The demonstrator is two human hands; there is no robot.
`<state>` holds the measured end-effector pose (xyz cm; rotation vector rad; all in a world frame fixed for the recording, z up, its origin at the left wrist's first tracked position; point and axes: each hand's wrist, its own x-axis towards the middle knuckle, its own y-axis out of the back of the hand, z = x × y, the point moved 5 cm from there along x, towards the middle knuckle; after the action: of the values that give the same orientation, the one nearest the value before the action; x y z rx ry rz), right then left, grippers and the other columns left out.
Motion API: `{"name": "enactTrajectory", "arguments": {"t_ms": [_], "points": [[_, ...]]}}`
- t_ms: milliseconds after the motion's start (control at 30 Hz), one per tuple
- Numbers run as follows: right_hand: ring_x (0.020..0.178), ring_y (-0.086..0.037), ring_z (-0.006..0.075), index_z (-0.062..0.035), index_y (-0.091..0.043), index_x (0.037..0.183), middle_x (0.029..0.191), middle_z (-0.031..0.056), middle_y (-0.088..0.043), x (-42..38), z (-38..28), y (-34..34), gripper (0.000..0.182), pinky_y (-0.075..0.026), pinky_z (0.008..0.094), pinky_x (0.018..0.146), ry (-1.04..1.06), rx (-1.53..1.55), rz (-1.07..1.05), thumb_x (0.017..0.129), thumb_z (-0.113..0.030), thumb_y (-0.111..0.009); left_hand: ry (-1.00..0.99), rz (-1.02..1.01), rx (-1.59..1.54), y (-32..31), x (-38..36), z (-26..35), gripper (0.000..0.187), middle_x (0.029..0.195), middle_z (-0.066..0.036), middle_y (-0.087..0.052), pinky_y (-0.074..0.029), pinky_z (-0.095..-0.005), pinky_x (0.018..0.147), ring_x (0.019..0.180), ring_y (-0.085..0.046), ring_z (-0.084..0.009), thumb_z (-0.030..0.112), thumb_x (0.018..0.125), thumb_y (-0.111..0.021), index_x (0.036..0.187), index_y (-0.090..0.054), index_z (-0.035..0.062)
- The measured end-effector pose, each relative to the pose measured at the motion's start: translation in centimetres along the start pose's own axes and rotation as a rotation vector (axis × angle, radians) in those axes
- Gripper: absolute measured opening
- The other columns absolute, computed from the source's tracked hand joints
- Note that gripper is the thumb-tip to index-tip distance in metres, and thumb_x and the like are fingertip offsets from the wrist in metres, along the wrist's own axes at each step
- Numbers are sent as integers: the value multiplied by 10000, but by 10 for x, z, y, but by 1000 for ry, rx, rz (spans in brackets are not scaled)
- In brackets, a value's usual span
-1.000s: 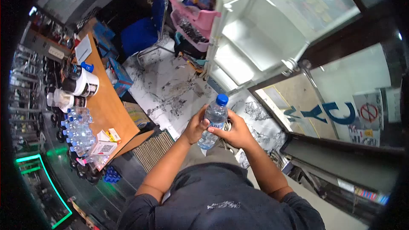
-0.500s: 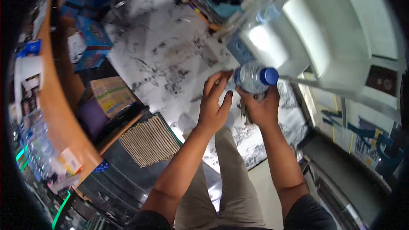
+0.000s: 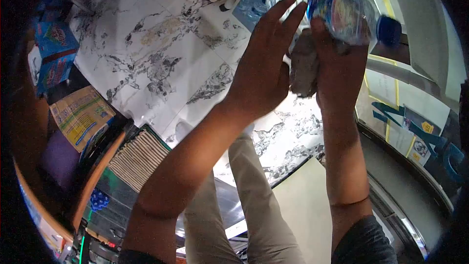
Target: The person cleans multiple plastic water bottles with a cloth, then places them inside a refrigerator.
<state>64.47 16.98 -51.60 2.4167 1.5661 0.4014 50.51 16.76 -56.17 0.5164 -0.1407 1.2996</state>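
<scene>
A clear plastic water bottle (image 3: pixel 337 12) with a blue cap and a printed label lies nearly level at the upper right, its cap end pointing right. My right hand (image 3: pixel 342 71) is closed around it from below, with the thumb against the label. At the bottle's base end, my left hand (image 3: pixel 259 63) curls its fingers over the plastic, thumb lower and apart. A dark greyish-brown, soft-looking item (image 3: pixel 304 66) hangs below the bottle between my hands, against my right palm; I cannot make out its kind.
Clear bottles in a blue pack (image 3: pixel 251 2) stand on the marble-patterned floor (image 3: pixel 156 68) behind my hands. A striped folded mat (image 3: pixel 139 159), an opened cardboard box (image 3: pixel 83 117) and blue packets (image 3: pixel 56 51) are at left. A glass front with lettering (image 3: pixel 415 127) stands at right.
Both hands and the bottle have moved up and right in the view. The bottle has tipped from cap-toward-me to lying sideways. My view has shifted too.
</scene>
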Motion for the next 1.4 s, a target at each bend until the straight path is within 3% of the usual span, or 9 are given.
{"name": "enactTrajectory", "arguments": {"t_ms": [233,500,600,700,833,1033,1167,1267,1400], "points": [[1002,-674,262,-23,-547,1275,1129,130,-684,87,-2,-4,380,-546,374,874,237,-68,83,979,-207,-698,-84,42,-52,-40,80,-34,784,1550,-207,-413,-431,-449,1171,1426,-455,-404,-32,875,-705,1559,-344,90],[1090,-667,323,1,-521,1277,1186,184,-673,160,84,-12,464,-518,418,954,-3,-20,317,905,-112,-773,129,-224,-156,-82,141,-92,561,1485,-198,-529,-415,-426,1192,1424,-493,-336,12,962,-623,1493,-444,33],[1088,-671,352,7,-529,1245,1168,211,-679,190,109,-10,436,-522,429,944,-7,32,320,921,-172,-759,-174,-127,-434,-92,166,-74,627,1266,-153,-640,-533,-345,882,1047,-641,-222,257,977,-702,1470,-438,-27],[1062,-684,357,25,-559,1213,1119,216,-697,205,107,0,418,-530,426,924,-210,-277,353,936,-235,-735,207,-323,-582,-109,170,-87,626,1302,-121,-628,-532,-320,860,1064,-625,-199,178,964,-708,1501,-429,16],[1048,-703,374,-4,-616,1179,1095,226,-722,211,108,7,412,-539,451,900,-221,-121,359,919,-302,-733,-15,-221,-490,-130,171,-98,586,1367,-117,-592,-528,-296,824,1086,-596,-167,126,1001,-641,1533,-409,48],[1056,-707,402,-25,-615,1200,1096,246,-718,206,108,5,456,-547,470,893,-89,-274,326,881,-306,-779,310,-307,-443,-125,149,-112,687,1463,-177,-551,-534,-352,960,1220,-603,-259,80,984,-645,1585,-318,13],[1058,-705,422,3,-581,1263,1124,250,-714,195,114,4,610,-549,467,922,-222,-248,344,826,-329,-848,119,-193,-231,-115,141,-115,720,1476,-219,-534,-472,-379,1072,1316,-552,-322,69,973,-650,1600,-300,20],[977,-722,345,36,-546,1298,1077,210,-712,182,151,6,616,-580,414,855,-464,-313,369,852,-265,-848,255,-236,-249,-86,125,-91,682,1490,-242,-510,-405,-382,1146,1375,-506,-339,126,992,-629,1589,-316,21],[1020,-653,239,7,-565,1315,1175,161,-660,103,88,-1,549,-546,359,910,-243,-40,373,871,-177,-831,274,-116,-227,-57,106,-91,538,1467,-198,-545,-391,-399,1192,1411,-501,-317,36,972,-565,1494,-438,10]]}}
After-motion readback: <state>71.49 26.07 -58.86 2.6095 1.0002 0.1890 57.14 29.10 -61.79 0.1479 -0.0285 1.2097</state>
